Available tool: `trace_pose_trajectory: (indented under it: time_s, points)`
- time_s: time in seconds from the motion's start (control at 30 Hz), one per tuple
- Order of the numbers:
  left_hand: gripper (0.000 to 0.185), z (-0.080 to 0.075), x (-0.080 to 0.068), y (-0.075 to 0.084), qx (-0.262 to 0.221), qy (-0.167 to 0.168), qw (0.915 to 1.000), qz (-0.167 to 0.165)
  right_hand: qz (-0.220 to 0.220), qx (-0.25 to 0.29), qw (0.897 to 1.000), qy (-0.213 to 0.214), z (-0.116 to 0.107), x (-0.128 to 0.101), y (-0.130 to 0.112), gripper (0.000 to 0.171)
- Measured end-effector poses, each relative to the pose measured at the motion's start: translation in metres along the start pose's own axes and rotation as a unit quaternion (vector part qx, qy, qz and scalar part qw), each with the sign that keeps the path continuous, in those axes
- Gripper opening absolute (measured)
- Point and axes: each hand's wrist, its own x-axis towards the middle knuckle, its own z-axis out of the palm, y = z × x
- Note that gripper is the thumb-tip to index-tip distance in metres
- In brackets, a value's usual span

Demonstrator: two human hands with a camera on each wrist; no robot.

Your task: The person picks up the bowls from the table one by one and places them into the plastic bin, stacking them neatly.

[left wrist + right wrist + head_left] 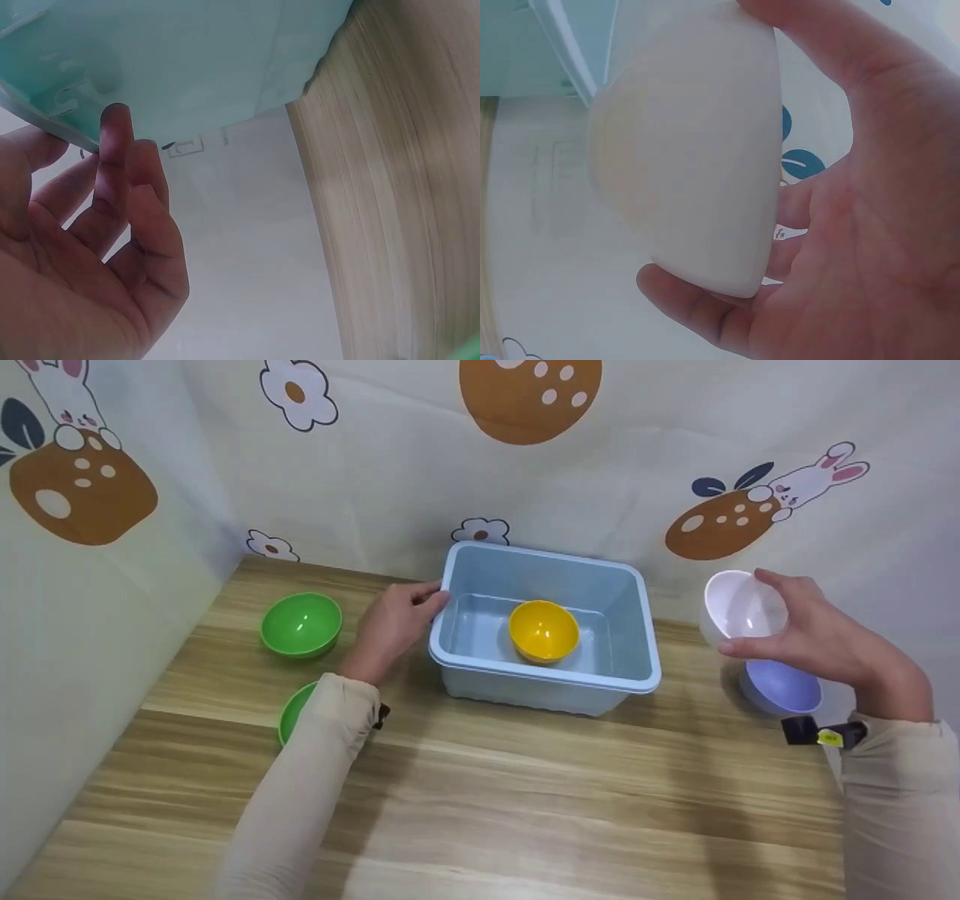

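Two hands engaged: my right hand (817, 641) grips the white bowl (742, 606), lifted above the purple bowl (781, 688); left hand (394, 622), fingers relaxed, steadies the blue bin (450, 656) rim. Judged step: carrying. Next: leftward, lower beside the yellow bowl (544, 630).

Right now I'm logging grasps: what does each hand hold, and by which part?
The right hand holds the white bowl by its rim, fingers above, thumb below. The left hand holds nothing, touching the bin's rim.
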Motion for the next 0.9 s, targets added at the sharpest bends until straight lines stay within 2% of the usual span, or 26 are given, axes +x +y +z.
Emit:
trace_pose_trajectory:
  time_s: [0.23, 0.43, 0.9]
  points:
    - [0.049, 0.0, 0.001, -0.001, -0.007, 0.0, 1.0, 0.0, -0.029, 0.003, 0.999, 0.013, -0.013, 0.009, -0.013, 0.111]
    - [0.049, 0.001, 0.002, -0.004, 0.002, 0.013, 0.9997, 0.02, -0.052, 0.009, 0.999, 0.014, -0.018, 0.015, -0.026, 0.111]
    - [0.049, 0.001, -0.002, -0.003, -0.002, 0.014, 0.9997, 0.022, -0.086, 0.001, 0.996, 0.002, -0.014, 0.032, -0.051, 0.111]
